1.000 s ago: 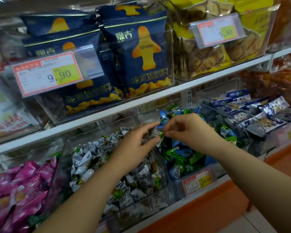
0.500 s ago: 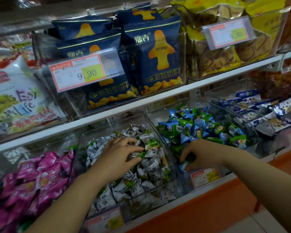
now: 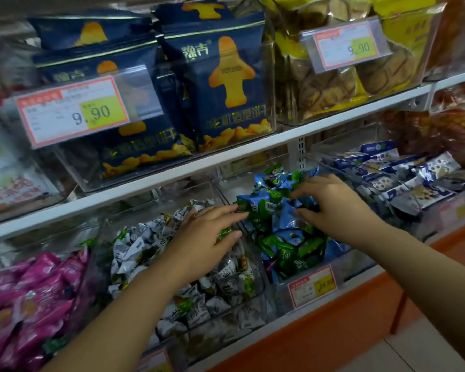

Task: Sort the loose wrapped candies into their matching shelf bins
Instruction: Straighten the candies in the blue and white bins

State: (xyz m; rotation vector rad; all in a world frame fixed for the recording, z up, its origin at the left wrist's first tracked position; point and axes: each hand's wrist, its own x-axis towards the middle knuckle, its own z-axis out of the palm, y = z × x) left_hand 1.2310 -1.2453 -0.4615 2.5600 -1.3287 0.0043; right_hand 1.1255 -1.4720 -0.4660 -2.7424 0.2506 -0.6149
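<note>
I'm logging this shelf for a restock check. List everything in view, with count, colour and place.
navy snack bags: at least four, navy with gold, upper shelf bin, left
yellow snack bags: several, yellow, upper shelf bin, right
price tags: at least three, red, white and yellow, on bin fronts
pink candies: many, pink, lower bin, far left
white candies: many, white and grey, lower bin, left of centre
blue-and-green candies: many, lower bin, centre
blue-white packets: many, lower bin, right
left hand: one, between the white candies and the blue-and-green candies; grip unclear
right hand: one, fingers in the blue-and-green candies; grip unclear
</note>
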